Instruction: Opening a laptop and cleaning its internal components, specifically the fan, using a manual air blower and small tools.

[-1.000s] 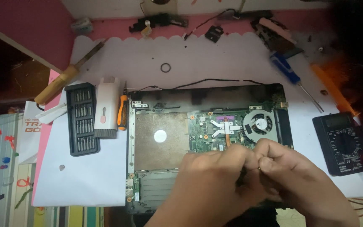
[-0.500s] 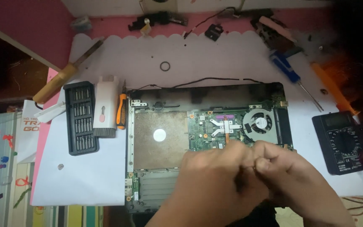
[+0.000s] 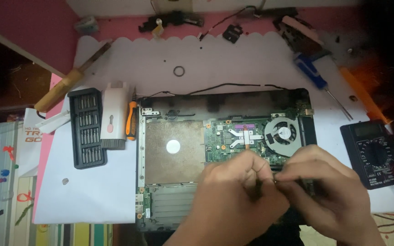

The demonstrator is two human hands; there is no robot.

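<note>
Green circuit board exposed in opened laptop; both hands pinched together over it.

Left hand (image 3: 233, 200) and right hand (image 3: 324, 191) met fingertip to fingertip, closed on something too small to identify, above the laptop (image 3: 169, 182) lower right. Beyond lay the circuit board (image 3: 226, 136), cooling fan (image 3: 282, 132), then a blue screwdriver (image 3: 313, 77).

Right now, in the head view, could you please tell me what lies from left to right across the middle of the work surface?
Black screwdriver bit case → white tool box → orange-handled tool → opened laptop base → cooling fan → black multimeter.
</note>
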